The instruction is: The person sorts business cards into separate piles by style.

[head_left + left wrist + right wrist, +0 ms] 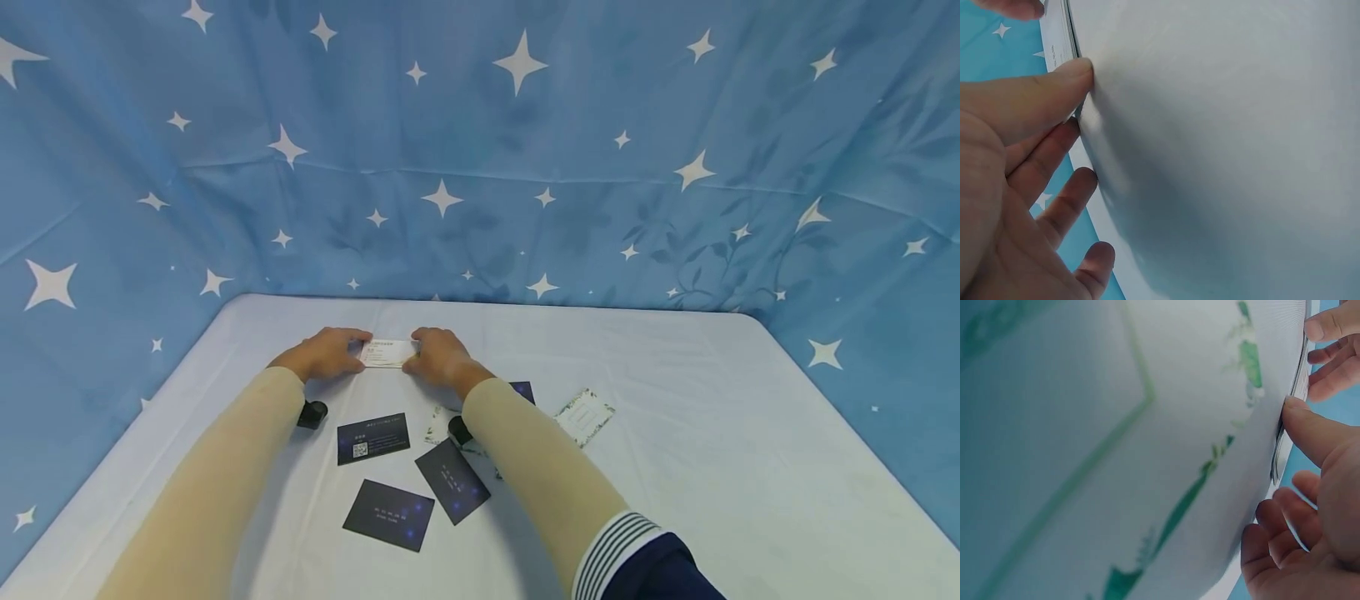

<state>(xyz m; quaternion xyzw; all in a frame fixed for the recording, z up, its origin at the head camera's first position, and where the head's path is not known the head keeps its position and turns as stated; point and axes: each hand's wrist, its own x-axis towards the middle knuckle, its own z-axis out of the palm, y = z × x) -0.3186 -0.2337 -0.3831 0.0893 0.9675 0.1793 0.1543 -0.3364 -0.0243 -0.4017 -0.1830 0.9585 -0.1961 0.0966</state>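
Note:
At the far part of the table, a small stack of white printed cards (386,353) lies between both hands. My left hand (324,353) pinches its left end, thumb at the near side and fingers at the far side. From the opposite end, my right hand (441,358) grips it the same way. The layered edges of the stack (1279,456) show in the right wrist view, with the right thumb against them. In the left wrist view, the left thumb presses the stack's edge (1072,31), while the lower fingers are spread.
Nearer lie a dark card with a QR code (372,438) and two more dark cards (452,481) (389,515). Right of the forearm is a white card with a leafy border (585,417). Another dark card (522,390) and leafy card (435,425) are partly covered by the right arm.

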